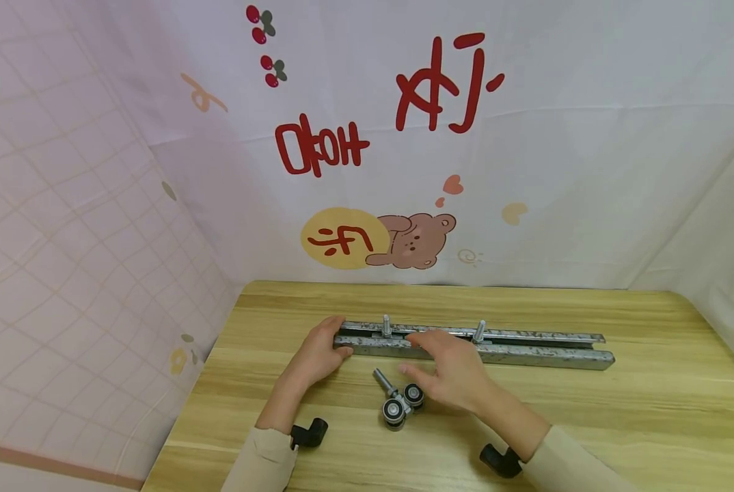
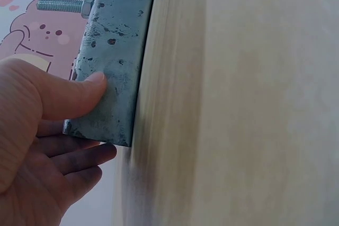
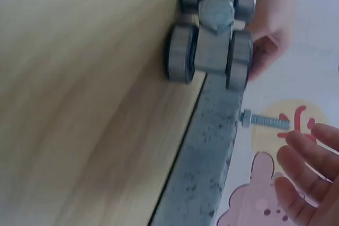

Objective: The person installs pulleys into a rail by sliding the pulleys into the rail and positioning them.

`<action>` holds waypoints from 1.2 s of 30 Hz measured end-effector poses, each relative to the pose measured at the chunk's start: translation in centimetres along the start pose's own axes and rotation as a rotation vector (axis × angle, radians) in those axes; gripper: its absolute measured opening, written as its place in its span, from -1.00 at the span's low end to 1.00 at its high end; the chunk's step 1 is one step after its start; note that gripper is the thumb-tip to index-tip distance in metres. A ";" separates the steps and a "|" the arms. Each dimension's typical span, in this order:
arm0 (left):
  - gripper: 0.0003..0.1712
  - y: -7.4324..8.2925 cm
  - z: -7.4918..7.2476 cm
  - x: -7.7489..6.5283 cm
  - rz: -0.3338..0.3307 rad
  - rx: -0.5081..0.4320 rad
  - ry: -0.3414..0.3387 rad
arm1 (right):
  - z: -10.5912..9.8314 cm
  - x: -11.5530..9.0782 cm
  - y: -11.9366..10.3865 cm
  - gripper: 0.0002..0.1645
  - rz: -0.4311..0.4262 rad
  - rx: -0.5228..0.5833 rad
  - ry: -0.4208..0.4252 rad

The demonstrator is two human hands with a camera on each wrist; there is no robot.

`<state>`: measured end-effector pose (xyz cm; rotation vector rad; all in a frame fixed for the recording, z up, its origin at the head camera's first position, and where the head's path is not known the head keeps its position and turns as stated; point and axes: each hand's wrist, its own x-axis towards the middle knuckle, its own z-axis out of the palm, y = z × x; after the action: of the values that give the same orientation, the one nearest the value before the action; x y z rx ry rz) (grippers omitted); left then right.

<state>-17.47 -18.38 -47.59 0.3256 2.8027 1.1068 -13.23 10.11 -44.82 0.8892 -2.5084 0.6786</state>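
A long galvanized steel channel rail (image 1: 551, 357) lies across the table with its slot facing up. Two threaded bolts, one on the left (image 1: 387, 326) and one on the right (image 1: 480, 331), stick up out of the slot. My left hand (image 1: 318, 352) grips the rail's left end, thumb on the near wall and fingers around the end and far side. Over the rail's near edge, between the bolts, hovers my right hand (image 1: 456, 372), fingers apart and holding nothing. A roller trolley (image 1: 394, 411) with black-rimmed wheels and a threaded stud lies in front of the rail, near the right thumb.
The wooden table (image 1: 650, 410) ends at the back against a white printed cloth (image 1: 576, 171) with a bear and red characters. A gridded cloth (image 1: 65, 239) hangs on the left. Black elbow-shaped pieces sit by the left wrist (image 1: 310, 433) and the right wrist (image 1: 500, 461).
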 end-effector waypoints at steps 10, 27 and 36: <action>-0.20 -0.1 0.0 0.0 0.008 0.002 0.013 | 2.1 0.3 -1.4 -0.46 -0.015 0.038 -0.115; -0.20 -0.2 0.0 0.1 -0.002 -0.004 -0.002 | 4.9 2.1 -3.1 -0.44 0.103 -0.030 -0.375; -0.20 -0.2 -0.2 0.1 0.004 0.001 -0.004 | 5.3 2.6 -3.2 -0.52 0.109 -0.066 -0.420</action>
<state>-17.61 -18.58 -47.59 0.3330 2.8004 1.1046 -14.09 3.73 -46.77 0.9584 -2.9484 0.4752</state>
